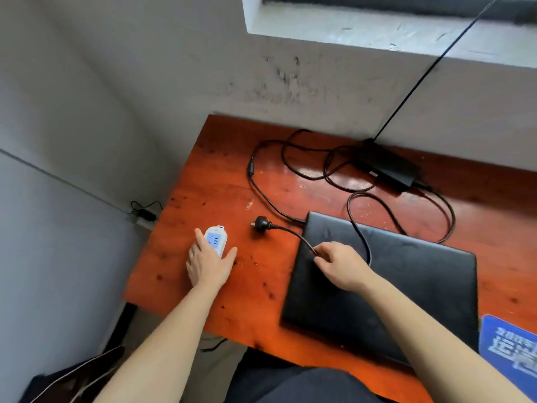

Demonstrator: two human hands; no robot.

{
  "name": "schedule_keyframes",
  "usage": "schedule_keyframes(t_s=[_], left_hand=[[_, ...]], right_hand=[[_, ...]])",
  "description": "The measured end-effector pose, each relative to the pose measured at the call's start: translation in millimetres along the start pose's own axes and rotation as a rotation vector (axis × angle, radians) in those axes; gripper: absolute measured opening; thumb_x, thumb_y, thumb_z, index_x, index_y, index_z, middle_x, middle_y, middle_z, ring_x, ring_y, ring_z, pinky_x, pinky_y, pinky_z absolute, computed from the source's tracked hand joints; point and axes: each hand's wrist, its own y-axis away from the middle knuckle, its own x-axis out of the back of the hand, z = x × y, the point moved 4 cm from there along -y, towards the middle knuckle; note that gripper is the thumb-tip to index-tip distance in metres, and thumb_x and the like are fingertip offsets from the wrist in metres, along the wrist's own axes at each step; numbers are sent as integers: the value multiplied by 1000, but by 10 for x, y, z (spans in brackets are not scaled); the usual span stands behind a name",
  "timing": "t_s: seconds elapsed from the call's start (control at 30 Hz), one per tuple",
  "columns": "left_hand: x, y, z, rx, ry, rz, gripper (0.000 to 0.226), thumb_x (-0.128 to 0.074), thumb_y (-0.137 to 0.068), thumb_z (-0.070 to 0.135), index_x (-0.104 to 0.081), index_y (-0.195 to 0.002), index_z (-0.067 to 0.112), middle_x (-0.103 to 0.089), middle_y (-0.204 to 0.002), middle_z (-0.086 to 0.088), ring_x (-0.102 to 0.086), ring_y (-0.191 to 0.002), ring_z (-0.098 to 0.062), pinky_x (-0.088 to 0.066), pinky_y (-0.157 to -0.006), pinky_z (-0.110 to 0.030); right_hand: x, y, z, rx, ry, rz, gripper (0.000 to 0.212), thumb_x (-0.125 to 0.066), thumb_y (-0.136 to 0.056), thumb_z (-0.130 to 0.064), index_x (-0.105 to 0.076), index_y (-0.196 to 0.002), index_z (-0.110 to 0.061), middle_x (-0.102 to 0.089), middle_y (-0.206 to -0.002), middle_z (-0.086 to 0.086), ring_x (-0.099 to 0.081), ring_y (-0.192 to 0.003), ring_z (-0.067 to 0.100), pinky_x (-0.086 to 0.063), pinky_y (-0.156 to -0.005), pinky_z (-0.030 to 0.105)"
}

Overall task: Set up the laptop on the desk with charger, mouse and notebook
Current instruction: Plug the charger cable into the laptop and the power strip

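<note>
A closed black laptop (401,286) lies on the red-brown wooden desk (220,181). The black charger brick (389,167) rests at the back by the wall, its cables looping over the desk. A second cable runs into the laptop's left rear corner. The charger's plug (261,223) lies on the desk left of the laptop. My right hand (343,266) pinches the plug's cable (293,232) above the laptop's left edge. My left hand (207,264) rests over a white and blue power strip (215,239) near the desk's left edge.
A blue pad or notebook (511,350) lies at the desk's right front corner, partly cut off. A thin black cable (436,62) rises from the brick to the window sill. A wall outlet with a plug (143,215) sits low, left of the desk.
</note>
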Motion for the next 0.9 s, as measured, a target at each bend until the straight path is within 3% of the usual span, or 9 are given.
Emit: schedule_keyframes(t_s=[0.13, 0.3, 0.47, 0.57, 0.67, 0.77, 0.9], left_hand=[[-96, 254, -94, 95, -2, 56, 96, -63, -85, 57, -15, -155, 11, -26, -159, -14, -24, -146, -32, -28, -114, -53], [-89, 317, -203, -35, -114, 53, 80, -57, -90, 46, -22, -153, 12, -30, -159, -13, -27, -146, -30, -33, -112, -49], [-28, 197, -274, -92, -163, -14, 77, -53, -94, 52, -18, -153, 17, -26, -162, -8, -25, -148, -27, -37, -110, -44], [-26, 196, -291, -99, -190, -36, 78, -53, -94, 54, -17, -153, 19, -25, -162, -7, -25, -148, -27, -40, -107, -45], [-15, 175, -319, -103, -194, -55, 78, -53, -94, 55, -16, -152, 20, -23, -162, -6, -24, -148, -26, -41, -106, -43], [19, 139, -322, -129, -211, -71, 78, -53, -92, 58, -18, -151, 20, -26, -161, -5, -28, -147, -26, -43, -103, -42], [58, 159, -362, -126, -204, -98, 80, -56, -90, 60, -21, -149, 18, -35, -156, -6, -38, -141, -26, -48, -98, -40]], right_hand=[[-23, 79, 133, -38, 142, -75, 33, -55, -91, -32, -61, -123, -28, -54, -109, -4, -59, -110, 23, -47, -88, 34], [-55, -134, -133, 102, 183, 4, 51, -59, -92, -34, -47, -141, -25, -52, -129, 2, -52, -121, 25, -48, -92, 38], [-297, -409, -600, 217, 257, 111, 55, -54, -98, -36, -41, -147, -16, -50, -140, 9, -47, -126, 31, -45, -100, 44], [-508, -538, -832, 249, 340, 77, 62, -54, -98, -34, -31, -153, -16, -48, -144, 10, -48, -126, 33, -43, -102, 46], [-647, -649, -940, 187, 189, -21, 61, -51, -101, -25, -26, -156, -17, -48, -145, 13, -50, -127, 35, -44, -103, 46], [-652, -709, -904, 28, -38, -59, 50, -46, -102, -19, -38, -151, -16, -54, -142, 16, -51, -129, 36, -41, -104, 40], [-614, -544, -852, -77, -143, -114, 44, -46, -100, -39, -53, -141, -25, -65, -131, 7, -58, -121, 30, -43, -89, 33]])
